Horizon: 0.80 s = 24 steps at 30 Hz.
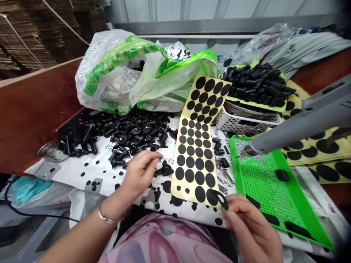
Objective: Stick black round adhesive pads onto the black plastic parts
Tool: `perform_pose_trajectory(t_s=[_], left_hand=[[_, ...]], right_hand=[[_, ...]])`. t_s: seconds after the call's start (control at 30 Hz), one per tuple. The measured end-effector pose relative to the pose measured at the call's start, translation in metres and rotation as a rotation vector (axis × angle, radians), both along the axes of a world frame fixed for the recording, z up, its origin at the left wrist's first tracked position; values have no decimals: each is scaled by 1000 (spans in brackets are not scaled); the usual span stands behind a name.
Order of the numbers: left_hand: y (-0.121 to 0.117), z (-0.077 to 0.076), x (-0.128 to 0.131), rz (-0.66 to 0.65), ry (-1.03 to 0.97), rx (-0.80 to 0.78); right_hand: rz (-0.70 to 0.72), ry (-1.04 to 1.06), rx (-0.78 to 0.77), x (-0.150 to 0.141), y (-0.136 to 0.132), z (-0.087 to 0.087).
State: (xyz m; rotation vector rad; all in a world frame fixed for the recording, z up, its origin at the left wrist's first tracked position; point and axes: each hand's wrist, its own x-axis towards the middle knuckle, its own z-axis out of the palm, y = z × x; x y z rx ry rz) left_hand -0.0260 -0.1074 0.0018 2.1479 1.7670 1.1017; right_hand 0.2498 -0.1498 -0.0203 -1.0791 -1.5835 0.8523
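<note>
My right hand (251, 226) pinches a black round sticker (223, 201) between thumb and fingertips. A pale oval opening shows in this sticker, and it overlaps the bottom right corner of a yellow backing sheet (183, 188). Rows of black round dots cover that long sheet, whose far end leans up at an angle. To its left, my left hand (141, 170) hovers with fingers stretched forward and the thumb a little apart, seemingly holding nothing. Close to its fingertips lies a small black plastic part (165, 170). Beyond it spreads a heap of similar black parts (139, 128).
A green perforated tray (257, 182) with several black pieces lies right, under a grey machine arm (296, 124). Behind it, black sleeves (255, 82) fill a container above a white basket (241, 124). Plastic bags (115, 73) stand at the back; a metal bowl (53, 151) sits left.
</note>
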Motion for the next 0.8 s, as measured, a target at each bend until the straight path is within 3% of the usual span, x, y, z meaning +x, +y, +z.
perform_pose_trajectory(t_s=[0.13, 0.23, 0.37, 0.5, 0.67, 0.8], left_hand=[[0, -7, -52, 247, 193, 15], [-2, -15, -67, 269, 367, -13], [0, -22, -68, 212, 483, 66], [1, -18, -64, 129, 471, 231], [-6, -9, -40, -122, 377, 508], [-13, -9, -14, -312, 307, 528]], right_hand=[[14, -6, -15, -5, 5, 1], [46, -9, -43, -12, 7, 0], [97, 6, -66, -21, 11, 0], [94, 69, -94, -37, 19, 7], [160, 169, -134, -72, 39, 20], [233, 105, -125, -89, 49, 23]])
